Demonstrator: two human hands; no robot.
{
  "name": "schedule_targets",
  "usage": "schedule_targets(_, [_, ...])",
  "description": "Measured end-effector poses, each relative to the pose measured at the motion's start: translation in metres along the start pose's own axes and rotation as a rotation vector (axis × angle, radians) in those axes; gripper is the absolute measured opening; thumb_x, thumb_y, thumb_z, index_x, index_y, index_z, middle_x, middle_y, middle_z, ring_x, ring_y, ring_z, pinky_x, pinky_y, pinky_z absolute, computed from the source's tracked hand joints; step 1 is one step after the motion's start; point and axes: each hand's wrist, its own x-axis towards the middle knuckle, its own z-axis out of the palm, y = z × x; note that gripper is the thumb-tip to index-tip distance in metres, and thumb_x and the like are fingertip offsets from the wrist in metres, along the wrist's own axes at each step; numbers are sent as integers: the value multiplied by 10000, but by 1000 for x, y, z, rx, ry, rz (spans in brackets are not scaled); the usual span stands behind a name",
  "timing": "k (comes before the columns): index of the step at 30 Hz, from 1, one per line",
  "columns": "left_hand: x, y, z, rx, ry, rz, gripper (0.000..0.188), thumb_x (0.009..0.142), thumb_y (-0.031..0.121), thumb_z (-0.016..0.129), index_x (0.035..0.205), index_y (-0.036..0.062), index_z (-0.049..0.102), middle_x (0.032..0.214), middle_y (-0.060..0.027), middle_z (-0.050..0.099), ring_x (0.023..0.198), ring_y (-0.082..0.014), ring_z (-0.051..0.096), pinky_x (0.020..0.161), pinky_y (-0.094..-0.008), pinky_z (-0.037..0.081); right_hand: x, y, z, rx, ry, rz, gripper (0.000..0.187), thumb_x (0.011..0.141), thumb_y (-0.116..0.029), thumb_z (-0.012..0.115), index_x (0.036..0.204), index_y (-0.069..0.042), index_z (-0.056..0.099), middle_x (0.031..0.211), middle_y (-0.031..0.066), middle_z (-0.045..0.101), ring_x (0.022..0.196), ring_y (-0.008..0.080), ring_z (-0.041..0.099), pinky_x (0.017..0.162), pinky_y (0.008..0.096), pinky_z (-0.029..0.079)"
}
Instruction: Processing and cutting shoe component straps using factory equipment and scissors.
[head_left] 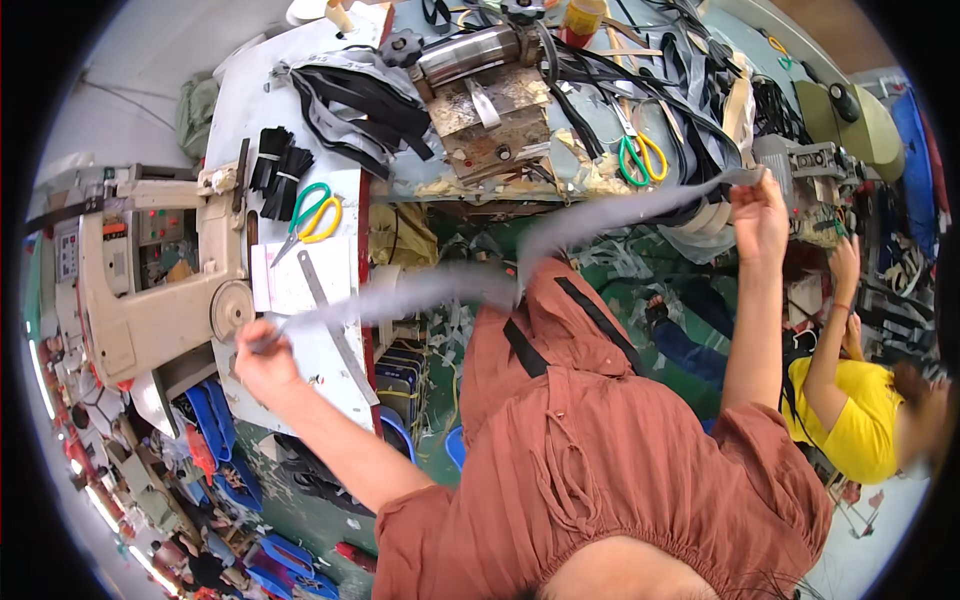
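Observation:
A long grey fabric strip stretches across in front of me, sagging in the middle over my lap. My left hand is closed on its left end, beside the sewing machine's handwheel. At the far right, my right hand pinches the other end in raised fingers, near the edge of the workbench. The strip's left half is blurred. Two black strips lie across my lap, apart from both hands.
A beige sewing machine stands left. Scissors, a metal ruler and black strip bundles lie on the white table. Ahead, the workbench bears a roller device, more scissors and tangled strips. A person in yellow sits right.

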Motion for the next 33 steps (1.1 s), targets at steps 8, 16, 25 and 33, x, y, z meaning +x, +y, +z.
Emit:
schedule_targets(8, [6,-50,57,554,121,177,101,826,129,632,845,68,553,714,-14,527,588,-116,485,582,-243,414,-32,-17,16,-608,-160,-132,202,929,-179,523,992,6,574,840,68,634,757,126,607,717,248,471])
schedule_targets(16, [7,-270,155,574,27,-155,170,811,120,689,882,65,544,581,83,384,420,5,316,347,-168,198,-75,16,93,-1250,-459,-884,119,783,38,611,900,17,601,849,108,640,730,218,621,685,284,487])
schedule_targets(25, [57,-328,174,613,-1,-248,276,806,239,707,892,48,528,816,-129,643,380,-5,266,356,-200,175,-78,28,132,-1009,-662,-802,195,730,67,635,915,6,639,812,123,653,729,225,634,667,274,495])
schedule_targets(33, [8,-284,160,682,-122,-373,246,878,190,608,1019,-11,620,793,-41,618,417,9,276,379,-201,178,-85,71,189,-577,-688,267,84,835,-78,639,866,0,629,792,4,606,681,53,544,585,199,432])
